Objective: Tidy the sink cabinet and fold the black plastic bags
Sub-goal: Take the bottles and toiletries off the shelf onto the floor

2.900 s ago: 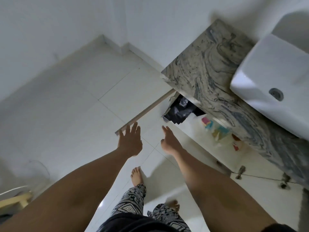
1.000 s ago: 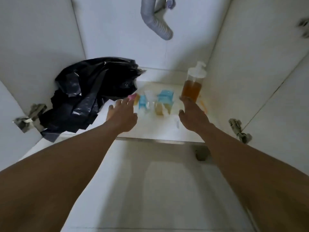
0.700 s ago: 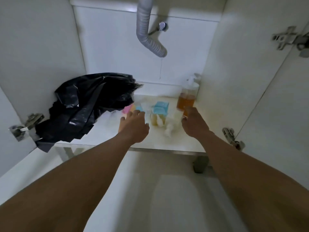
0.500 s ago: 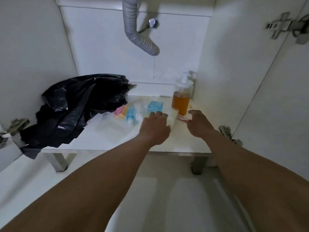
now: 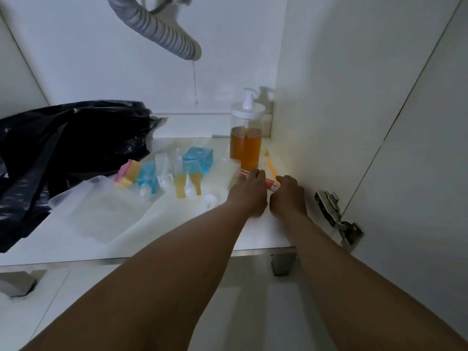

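Observation:
A heap of crumpled black plastic bags (image 5: 63, 148) fills the left of the sink cabinet's white shelf (image 5: 63, 249). At the right of the shelf, my left hand (image 5: 249, 193) lies with its fingers on a red and white toothpaste tube (image 5: 269, 184). My right hand (image 5: 288, 193) is beside it at the tube's near end, fingers bent down; whether it holds anything is hidden. An orange toothbrush (image 5: 271, 164) lies just behind them by the cabinet's right wall.
A pump bottle (image 5: 245, 145) of amber liquid stands behind my hands. Small blue bottles (image 5: 197, 158), a pink and yellow sponge (image 5: 128, 172) and a clear plastic bag (image 5: 101, 209) lie mid-shelf. A grey drain hose (image 5: 162, 29) hangs above. A door hinge (image 5: 336, 219) juts out at right.
I have gone from standing at the cabinet door to looking inside it. Both hands have moved right across the shelf, from the small bottles to the toothpaste tube.

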### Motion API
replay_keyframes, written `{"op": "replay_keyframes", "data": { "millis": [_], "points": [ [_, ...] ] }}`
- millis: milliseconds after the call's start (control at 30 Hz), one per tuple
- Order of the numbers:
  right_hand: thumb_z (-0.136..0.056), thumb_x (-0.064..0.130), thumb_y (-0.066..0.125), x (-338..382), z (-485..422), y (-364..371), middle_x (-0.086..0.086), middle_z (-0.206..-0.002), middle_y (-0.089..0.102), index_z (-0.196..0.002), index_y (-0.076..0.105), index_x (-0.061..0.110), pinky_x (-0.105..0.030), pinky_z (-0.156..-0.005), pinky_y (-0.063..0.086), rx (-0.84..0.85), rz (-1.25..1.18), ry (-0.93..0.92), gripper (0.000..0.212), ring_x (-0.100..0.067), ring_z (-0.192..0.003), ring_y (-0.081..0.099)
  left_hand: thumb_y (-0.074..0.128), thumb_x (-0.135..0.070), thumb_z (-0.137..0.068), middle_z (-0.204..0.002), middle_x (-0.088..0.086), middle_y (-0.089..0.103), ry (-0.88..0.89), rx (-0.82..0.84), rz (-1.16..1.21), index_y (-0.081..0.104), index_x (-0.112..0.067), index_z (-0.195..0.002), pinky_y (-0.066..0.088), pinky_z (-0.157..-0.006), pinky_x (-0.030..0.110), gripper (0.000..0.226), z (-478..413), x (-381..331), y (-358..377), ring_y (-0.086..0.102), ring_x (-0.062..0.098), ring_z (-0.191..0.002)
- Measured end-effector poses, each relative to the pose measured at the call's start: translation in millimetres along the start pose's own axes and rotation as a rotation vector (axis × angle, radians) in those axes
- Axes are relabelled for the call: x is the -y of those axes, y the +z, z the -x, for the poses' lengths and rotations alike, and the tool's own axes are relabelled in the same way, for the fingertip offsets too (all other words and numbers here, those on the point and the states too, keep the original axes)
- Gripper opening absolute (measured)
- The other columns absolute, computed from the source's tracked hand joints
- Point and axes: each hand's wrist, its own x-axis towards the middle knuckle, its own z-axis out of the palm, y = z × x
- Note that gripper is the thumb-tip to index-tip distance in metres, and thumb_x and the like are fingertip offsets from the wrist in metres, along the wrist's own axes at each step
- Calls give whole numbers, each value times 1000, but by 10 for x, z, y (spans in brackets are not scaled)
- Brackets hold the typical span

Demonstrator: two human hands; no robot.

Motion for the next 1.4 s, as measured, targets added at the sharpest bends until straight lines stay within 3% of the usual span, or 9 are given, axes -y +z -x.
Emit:
{"op": "replay_keyframes", "data": {
  "millis": [133,233,433,600,700,867,1000,1200,1400],
  "points": [
    [-99,14,46,-4,-106,26,-7,-141,50,-135,54,13,-38,-102,35,48,338,-139,37,-26,-128,46,54,-18,-101,-165,9,21,35,58,-139,10,-14,-161,32,-116,53,74,-148,28,103,20,41,-149],
    [-101,16,41,15,-140,21,-7,-126,59,-119,61,15,-39,-97,36,54,436,-163,27,-27,-114,55,57,-19,-98,-152,11,39,65,20,-205,32,-13,-153,42,-108,51,61,-133,33,129,29,43,-142],
    [-93,12,60,34,-57,-18,-18,-109,66,-103,66,0,-32,-71,47,-16,153,45,17,-36,-103,61,54,-17,-100,-131,11,54,125,-91,-207,56,-11,-132,51,-95,44,33,44,80,98,47,37,-128],
    [-90,0,60,109,190,-196,-18,-109,64,-104,61,2,-34,-70,51,2,108,137,15,-34,-98,65,54,-21,-100,-111,10,62,63,-94,-99,65,-6,-113,55,-84,36,22,344,-12,-74,64,26,-98],
    [-89,0,57,208,295,-306,-17,-114,60,-110,57,2,-35,-75,51,126,130,148,21,-34,-102,62,58,-12,-98,-117,12,64,-1,-90,-74,62,-5,-118,54,-91,36,21,530,-20,-153,65,26,-103],
    [-89,4,51,343,572,-495,-15,-112,59,-108,55,5,-35,-76,51,265,178,157,19,-33,-102,62,65,-8,-94,-137,14,49,-144,-111,162,49,-9,-137,46,-106,38,46,867,49,-214,56,28,-121],
    [-89,4,51,353,743,-622,-13,-92,54,-98,54,5,-35,-78,55,283,133,193,9,-34,-98,64,70,-11,-91,-131,12,59,-199,-78,305,53,-9,-134,50,-98,34,47,1159,126,-207,60,27,-117],
    [-92,7,55,383,1003,-827,-10,-74,47,-82,49,7,-26,-45,39,335,161,190,11,-25,-67,55,72,-5,-87,-130,12,65,-306,37,823,59,-12,-138,61,-78,35,53,1786,278,-104,68,27,-105],
    [-89,5,67,363,1869,-440,-13,-77,64,-88,65,2,-24,-51,49,687,9,89,3,-17,-61,60,67,6,-86,-115,13,66,-457,92,1213,56,-13,-120,62,-82,43,40,2653,582,401,67,25,-98]
  ]
}}
